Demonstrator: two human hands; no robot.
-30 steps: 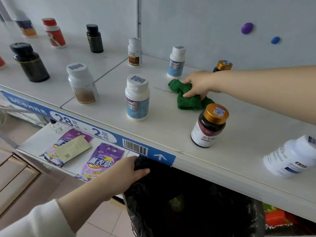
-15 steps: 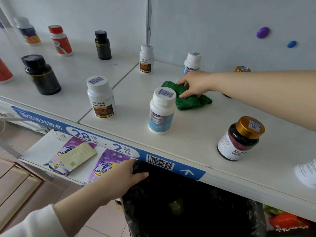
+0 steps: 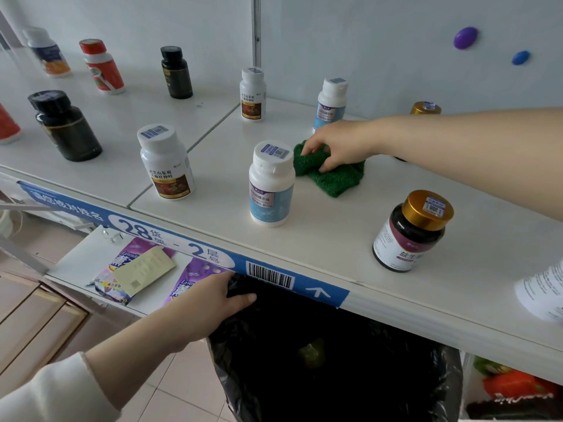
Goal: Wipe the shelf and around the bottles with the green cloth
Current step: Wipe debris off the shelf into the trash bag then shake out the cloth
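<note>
green cloth [image 3: 335,179] on shelf [image 3: 320,229] with "28 - 2" edge label [image 3: 170,239]

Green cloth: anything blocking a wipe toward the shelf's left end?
Yes. The blue-label white bottle stands upright just left of the green cloth, squarely in that path. The right hand grips the cloth from above.

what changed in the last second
The right hand slid the cloth left, up beside the front blue bottle, and its fingers now bunch it. The left hand still holds the bag rim; nothing else moved.
</note>
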